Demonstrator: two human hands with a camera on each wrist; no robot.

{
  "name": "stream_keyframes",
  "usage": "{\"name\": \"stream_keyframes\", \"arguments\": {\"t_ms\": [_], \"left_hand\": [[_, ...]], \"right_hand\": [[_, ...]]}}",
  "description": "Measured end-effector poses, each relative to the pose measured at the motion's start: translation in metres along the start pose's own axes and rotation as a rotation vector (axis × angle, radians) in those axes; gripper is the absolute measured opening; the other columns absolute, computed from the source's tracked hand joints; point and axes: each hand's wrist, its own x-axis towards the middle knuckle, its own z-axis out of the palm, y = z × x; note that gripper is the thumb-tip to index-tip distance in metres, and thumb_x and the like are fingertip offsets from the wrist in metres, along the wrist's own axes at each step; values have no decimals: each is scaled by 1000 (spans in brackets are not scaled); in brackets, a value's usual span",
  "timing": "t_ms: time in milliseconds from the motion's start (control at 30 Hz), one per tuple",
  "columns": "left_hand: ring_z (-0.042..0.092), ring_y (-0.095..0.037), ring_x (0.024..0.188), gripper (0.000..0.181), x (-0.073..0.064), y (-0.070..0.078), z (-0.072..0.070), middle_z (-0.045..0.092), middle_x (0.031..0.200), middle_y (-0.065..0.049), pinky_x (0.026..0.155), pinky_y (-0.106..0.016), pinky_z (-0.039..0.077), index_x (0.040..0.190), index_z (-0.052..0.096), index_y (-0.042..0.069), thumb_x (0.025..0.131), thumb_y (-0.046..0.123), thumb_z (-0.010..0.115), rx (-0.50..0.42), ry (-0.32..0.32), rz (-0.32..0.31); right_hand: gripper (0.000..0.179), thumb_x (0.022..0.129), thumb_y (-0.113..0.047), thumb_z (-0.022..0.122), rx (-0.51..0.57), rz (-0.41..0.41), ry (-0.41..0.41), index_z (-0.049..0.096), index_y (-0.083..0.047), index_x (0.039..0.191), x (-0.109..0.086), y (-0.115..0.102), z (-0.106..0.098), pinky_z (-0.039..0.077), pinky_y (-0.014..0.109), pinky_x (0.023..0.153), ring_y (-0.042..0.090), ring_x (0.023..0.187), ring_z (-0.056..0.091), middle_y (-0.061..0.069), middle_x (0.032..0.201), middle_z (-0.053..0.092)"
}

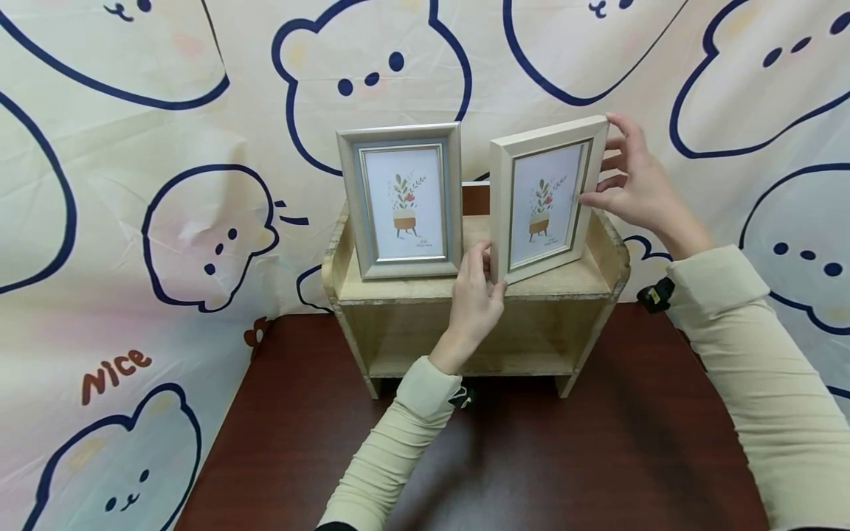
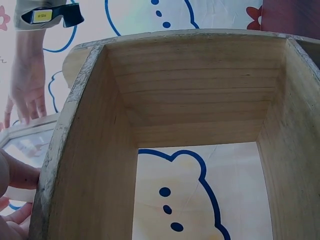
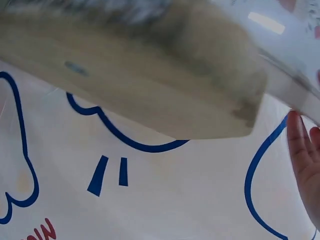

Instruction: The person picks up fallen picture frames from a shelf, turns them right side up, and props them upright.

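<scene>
A cream picture frame (image 1: 547, 199) stands turned at an angle on the upper board of a small wooden shelf (image 1: 398, 339). My right hand (image 1: 640, 181) grips its right side, thumb at the front and fingers spread along the edge behind. At the lower left corner, my left hand (image 1: 474, 295) pinches the frame between thumb and fingers. To the left, a silver picture frame (image 1: 401, 199) with the same potted-plant print leans upright. In the left wrist view, my left fingers (image 2: 20, 172) show at the shelf's edge.
The shelf has raised side panels and an open lower compartment. It stands on a dark red-brown table (image 1: 285, 442). Behind hangs a pale cloth (image 1: 219, 133) printed with blue-outlined cartoon animals. Each sleeve has a small black device near the cuff.
</scene>
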Motion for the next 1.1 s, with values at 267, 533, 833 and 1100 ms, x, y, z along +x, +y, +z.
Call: {"name": "stream_keyframes", "arguments": {"t_ms": [267, 533, 833, 1100], "left_hand": [[55, -24, 87, 60, -1, 1, 1, 53, 100, -17, 75, -27, 48, 122, 39, -5, 70, -13, 68, 13, 16, 11], [55, -25, 88, 59, -2, 0, 2, 53, 100, -17, 75, -28, 48, 121, 40, -5, 70, -13, 68, 23, 32, 20], [56, -25, 86, 50, -4, -1, 2, 53, 99, -18, 74, -26, 48, 119, 42, -6, 74, -10, 64, 1, 51, 35], [56, -26, 88, 47, -5, 3, 4, 54, 98, -18, 76, -27, 48, 117, 43, -6, 76, -8, 64, 8, 72, 61]], "right_hand": [[76, 80, -23, 68, -54, 25, 108, 23, -30, 141, -4, -18, 5, 48, 21, 71, 24, 99, 51, 13, 127, 43], [76, 79, -37, 67, -116, 76, 136, 27, -24, 143, -6, -34, 15, 43, 57, 82, 41, 113, 43, 11, 142, 30], [75, 78, -38, 67, -44, 123, 170, 29, -25, 141, -1, -36, 22, 44, 54, 85, 38, 113, 45, 10, 139, 32], [67, 81, -33, 62, 82, 118, 153, 30, -28, 140, 5, -32, 24, 39, 56, 90, 39, 112, 45, 12, 136, 38]]}}
